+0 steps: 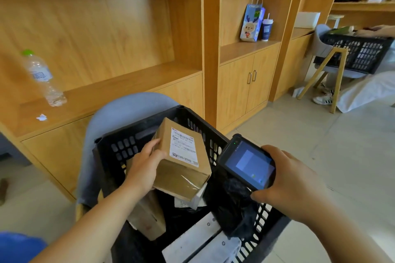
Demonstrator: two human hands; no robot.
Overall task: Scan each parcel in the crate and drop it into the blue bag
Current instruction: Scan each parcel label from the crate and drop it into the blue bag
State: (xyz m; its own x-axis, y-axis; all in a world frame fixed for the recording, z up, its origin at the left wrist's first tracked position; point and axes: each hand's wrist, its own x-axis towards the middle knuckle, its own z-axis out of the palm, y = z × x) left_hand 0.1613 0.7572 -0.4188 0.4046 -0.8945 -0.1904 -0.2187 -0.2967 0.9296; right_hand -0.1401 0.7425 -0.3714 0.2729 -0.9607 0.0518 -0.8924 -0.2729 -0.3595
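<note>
Left grip [143, 168] is curling round the left end of the cardboard parcel [183, 156], thumb on top. It is holding the parcel tilted above the crate [132, 141], with the label [183, 147] facing up.

Right grip [292, 181] is wrapping round the scanner [248, 162] just over the crate's right rim. The screen is facing me and the far end is pointing toward the parcel.

I am judging this as the scan step: parcel lifted, not yet bagged.

- I am aiming to square the label to the scanner's far end and hold both steady.
- I am keeping my thumb clear of the barcode.
- I am waiting for a confirmation on screen before letting go. The screen text is too blurred to read.

Lying inside the crate beneath the parcel:

- a brown box [147, 218]
- a black poly parcel [235, 205] toward the right wall
- a white mailer [192, 239] at the near end

A blue shape off the crate's near-left corner is probably the blue bag [19, 247]; only an edge is showing.
</note>
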